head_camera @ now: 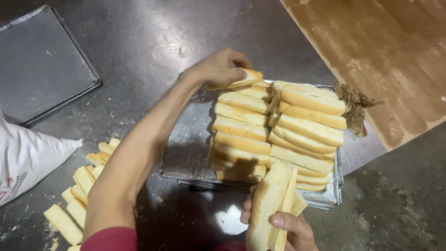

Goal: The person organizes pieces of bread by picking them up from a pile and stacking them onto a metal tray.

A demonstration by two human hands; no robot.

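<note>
The left hand (218,69) reached across the steel surface (139,42) to the far end of a metal tray (186,153), its fingers curled shut round one bread slice (246,76) at the top of the left row; that slice lay against the next slices of its row, tilted slightly upward at the far end; the right hand (290,230) sat at the near edge of the view, just in front of the tray, fingers and thumb closed on a small bundle of bread slices (274,204) held upright, the thumb pressed across their lower face; on the tray two rows of slices (278,135) stood side by side, overlapping like shingles and filling its right half, while the tray's left part showed bare metal; a crumpled brown paper (355,107) lay at the tray's far right corner, touching a wooden board (390,56); to the left, loose bread slices (81,186) lay scattered on the surface beside a white sack (25,158); an empty dark baking tray (42,65) rested well apart at the far left
</note>
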